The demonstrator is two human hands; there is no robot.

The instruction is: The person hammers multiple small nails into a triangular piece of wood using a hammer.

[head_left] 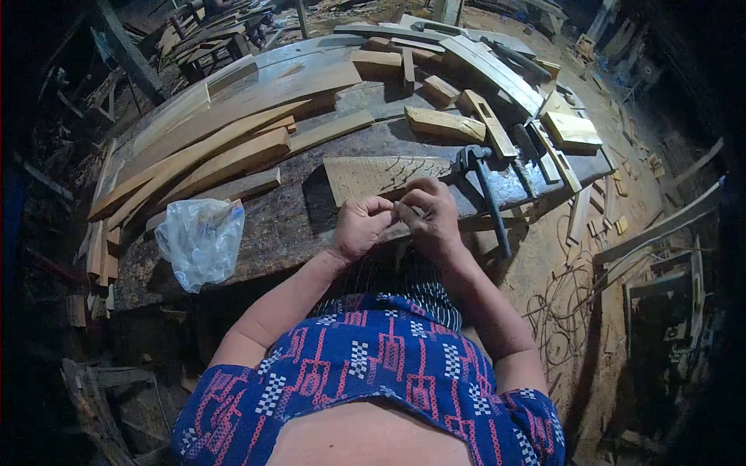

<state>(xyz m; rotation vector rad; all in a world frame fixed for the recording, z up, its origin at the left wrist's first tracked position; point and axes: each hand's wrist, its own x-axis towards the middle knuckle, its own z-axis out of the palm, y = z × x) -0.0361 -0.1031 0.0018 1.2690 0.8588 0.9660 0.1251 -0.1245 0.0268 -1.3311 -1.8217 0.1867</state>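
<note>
My left hand (361, 227) and my right hand (430, 216) meet at the front edge of the workbench (291, 206). Thumbs and fingertips are pinched together, and whatever lies between them is too small to make out. Just behind the hands is a pale wooden board (361, 177) marked with rows of small dots. Several small dark pieces, like nails or hooks, stand or lie along its right part. My right hand partly covers the board's near edge. To the right of it, a dark metal tool with a hammer-like head (488, 198) overhangs the bench edge.
A clear plastic bag (200, 247) sits at the bench's front left. Curved wooden strips (225, 167) lie behind it. Wood blocks (444, 124), a slotted wooden piece like a hand plane (491, 128) and a pale block (571, 130) crowd the right. Coiled cord (559, 318) lies on the floor.
</note>
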